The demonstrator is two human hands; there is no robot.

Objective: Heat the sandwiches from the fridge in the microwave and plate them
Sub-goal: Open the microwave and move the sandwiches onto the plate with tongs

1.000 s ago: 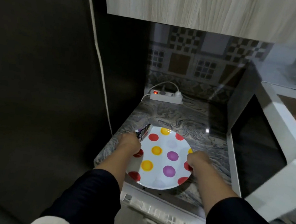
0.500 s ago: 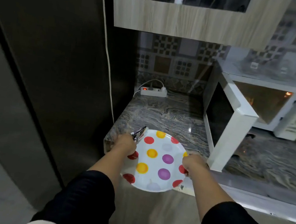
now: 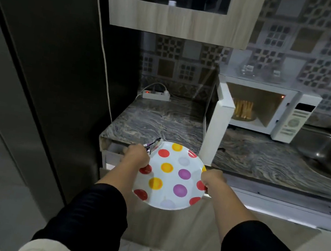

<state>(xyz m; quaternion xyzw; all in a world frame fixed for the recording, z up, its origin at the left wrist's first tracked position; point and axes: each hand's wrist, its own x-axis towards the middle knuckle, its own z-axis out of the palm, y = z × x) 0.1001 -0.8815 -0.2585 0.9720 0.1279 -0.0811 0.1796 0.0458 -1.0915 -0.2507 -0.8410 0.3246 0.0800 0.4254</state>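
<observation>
Plating step, by the look of it: both hands carry the spotted plate (image 3: 171,176) in front of the desk (image 3: 160,122), left hand (image 3: 137,156) clamped on its near-left rim with small metal tongs (image 3: 153,145) pinched alongside, right hand (image 3: 212,180) closed on its right rim. The sandwiches (image 3: 243,111) sit inside the open microwave (image 3: 285,119), ahead and right of the right hand, well apart. Next, the plate probably needs setting down close to that open door (image 3: 216,128), freeing a hand for the tongs.

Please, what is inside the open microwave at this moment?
Inside the lit microwave, toasted sandwiches stand side by side on what seems a pale dish. The open door covers the cavity's left part, so anything there cannot be seen.
</observation>
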